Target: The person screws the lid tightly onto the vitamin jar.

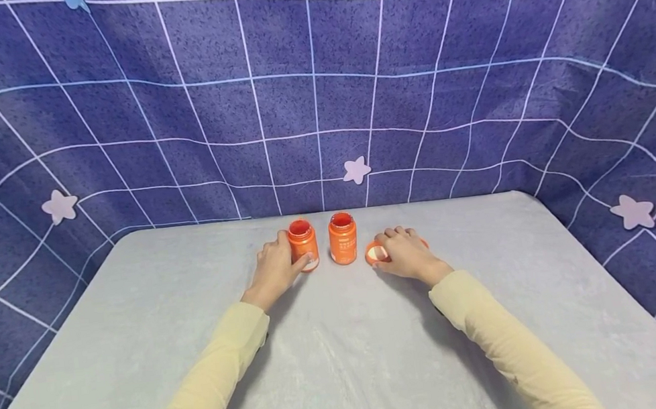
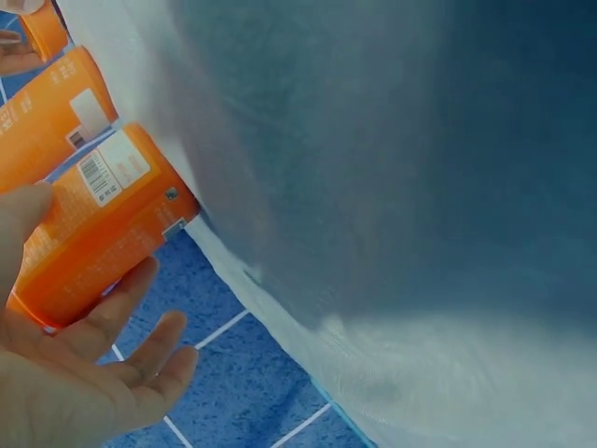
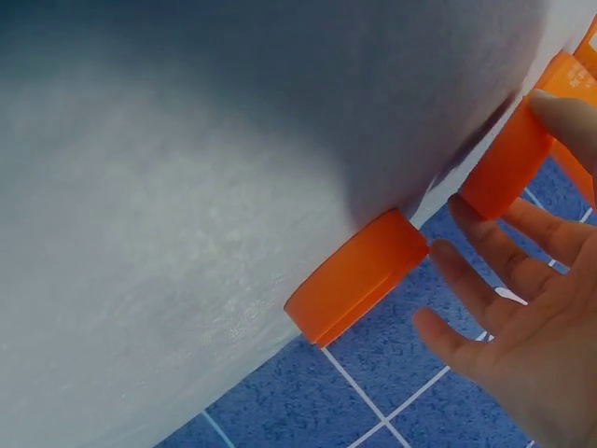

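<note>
The left uncapped orange bottle (image 1: 302, 242) stands upright on the grey worktop (image 1: 352, 363), pinched between the left hand's (image 1: 275, 264) thumb and fingers. Just beside it stands the right uncapped orange bottle (image 1: 342, 243). Further right, the right hand (image 1: 406, 254) pinches the left orange lid (image 3: 508, 163); the right orange lid (image 3: 359, 280) lies near its fingertips. Pale yellow sleeves (image 1: 203, 387) cover both arms; behind hangs a blue gridded curtain (image 1: 202, 111).

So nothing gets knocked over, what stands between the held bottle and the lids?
In the head view, the other orange bottle stands between them, upright and open.
</note>
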A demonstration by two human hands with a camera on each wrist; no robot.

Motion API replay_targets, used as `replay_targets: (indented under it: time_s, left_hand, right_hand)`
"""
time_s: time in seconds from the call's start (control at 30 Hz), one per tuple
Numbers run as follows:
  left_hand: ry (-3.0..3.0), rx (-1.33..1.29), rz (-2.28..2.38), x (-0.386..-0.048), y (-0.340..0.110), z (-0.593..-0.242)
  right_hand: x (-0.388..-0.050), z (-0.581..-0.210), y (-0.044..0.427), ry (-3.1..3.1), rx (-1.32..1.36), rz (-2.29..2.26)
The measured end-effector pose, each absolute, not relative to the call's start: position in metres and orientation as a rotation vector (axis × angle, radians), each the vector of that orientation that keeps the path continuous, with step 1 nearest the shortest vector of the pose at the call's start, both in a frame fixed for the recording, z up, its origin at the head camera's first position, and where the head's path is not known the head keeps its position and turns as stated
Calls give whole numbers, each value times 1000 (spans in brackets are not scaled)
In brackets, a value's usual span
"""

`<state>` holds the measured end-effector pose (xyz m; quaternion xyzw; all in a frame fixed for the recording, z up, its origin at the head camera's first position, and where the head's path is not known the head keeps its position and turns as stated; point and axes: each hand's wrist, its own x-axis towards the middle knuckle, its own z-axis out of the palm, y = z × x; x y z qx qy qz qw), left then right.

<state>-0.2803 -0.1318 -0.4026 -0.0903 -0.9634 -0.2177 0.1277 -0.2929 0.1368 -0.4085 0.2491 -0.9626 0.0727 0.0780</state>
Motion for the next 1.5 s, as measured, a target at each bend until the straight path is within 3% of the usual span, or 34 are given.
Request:
replay_targets:
  time_s: [1.5]
  left_hand:
    - [-2752,-393,-607,-246,-122,-401]
  right_hand:
    - [-261,-391,134,-2669,756,299]
